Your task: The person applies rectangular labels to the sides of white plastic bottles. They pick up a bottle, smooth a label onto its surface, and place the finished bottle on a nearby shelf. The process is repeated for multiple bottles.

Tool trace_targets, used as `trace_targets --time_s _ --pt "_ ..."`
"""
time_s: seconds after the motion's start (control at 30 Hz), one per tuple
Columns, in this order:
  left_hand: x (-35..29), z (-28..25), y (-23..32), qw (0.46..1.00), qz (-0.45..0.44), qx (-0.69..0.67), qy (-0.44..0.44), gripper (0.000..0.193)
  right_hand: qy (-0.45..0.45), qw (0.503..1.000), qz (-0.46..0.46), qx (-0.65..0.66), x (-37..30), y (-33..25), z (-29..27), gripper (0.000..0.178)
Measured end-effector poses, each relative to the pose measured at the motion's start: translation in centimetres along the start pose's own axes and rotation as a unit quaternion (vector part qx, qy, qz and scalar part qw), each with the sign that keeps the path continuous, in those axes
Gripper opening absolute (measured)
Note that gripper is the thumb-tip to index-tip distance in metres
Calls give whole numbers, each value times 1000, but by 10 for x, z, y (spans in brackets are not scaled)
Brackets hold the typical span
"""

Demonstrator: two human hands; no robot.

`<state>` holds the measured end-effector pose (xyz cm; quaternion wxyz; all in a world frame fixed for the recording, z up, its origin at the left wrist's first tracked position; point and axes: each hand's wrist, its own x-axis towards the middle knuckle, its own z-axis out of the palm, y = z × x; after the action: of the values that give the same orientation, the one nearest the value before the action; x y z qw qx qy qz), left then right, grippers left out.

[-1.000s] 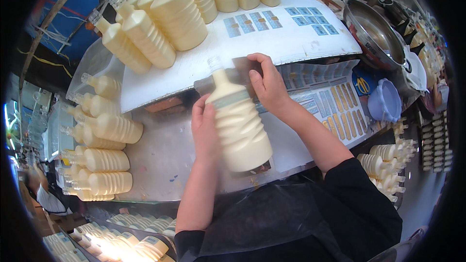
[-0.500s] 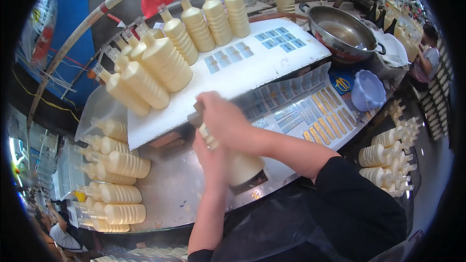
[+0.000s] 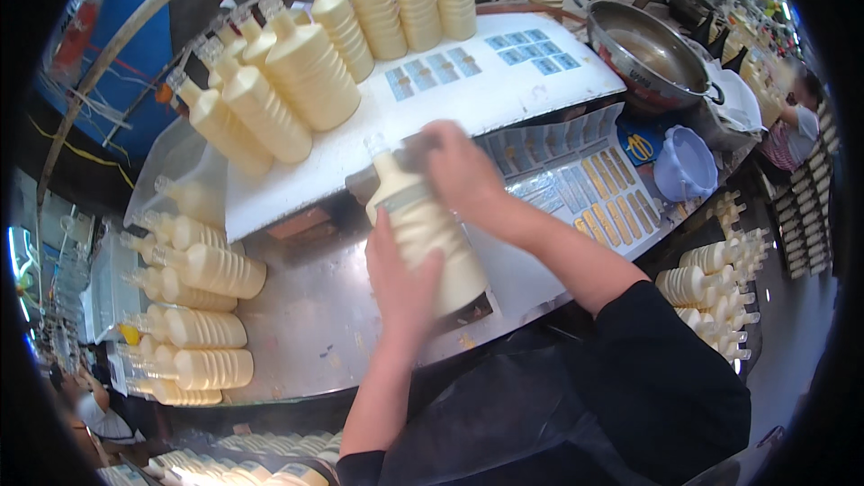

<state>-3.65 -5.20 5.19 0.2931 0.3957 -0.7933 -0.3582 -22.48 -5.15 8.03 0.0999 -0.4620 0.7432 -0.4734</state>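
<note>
Metal-topped bench (image 3: 301, 310): cream bottles (image 3: 220, 271) lie along its left edge. White board (image 3: 477, 103) spans the far side, with standing cream bottles (image 3: 315, 76) at left and blue labels (image 3: 531, 51) at right. Wide two-handled pan (image 3: 664, 94) and lavender tub (image 3: 681, 178) at far right.

Ribbed cream bottle (image 3: 445, 247) is held tilted over the near bench, neck pointing far-left. Left hand (image 3: 402, 277) wraps its side, thumb spread from fingers. Right hand (image 3: 461, 173), motion-blurred, angles in from the right, fingers closed on a dark flat piece (image 3: 415, 152) beside the bottle's shoulder.
</note>
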Motion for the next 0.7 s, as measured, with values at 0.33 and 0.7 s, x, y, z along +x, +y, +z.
trace_targets --time_s 0.33,0.7 --pt "-18 9 0 981 -66 -178 29 94 51 981 164 92 47 115 -125 25" --pt "-19 12 3 977 -74 -195 34 90 -69 885 25 -459 113 139 -163 30"
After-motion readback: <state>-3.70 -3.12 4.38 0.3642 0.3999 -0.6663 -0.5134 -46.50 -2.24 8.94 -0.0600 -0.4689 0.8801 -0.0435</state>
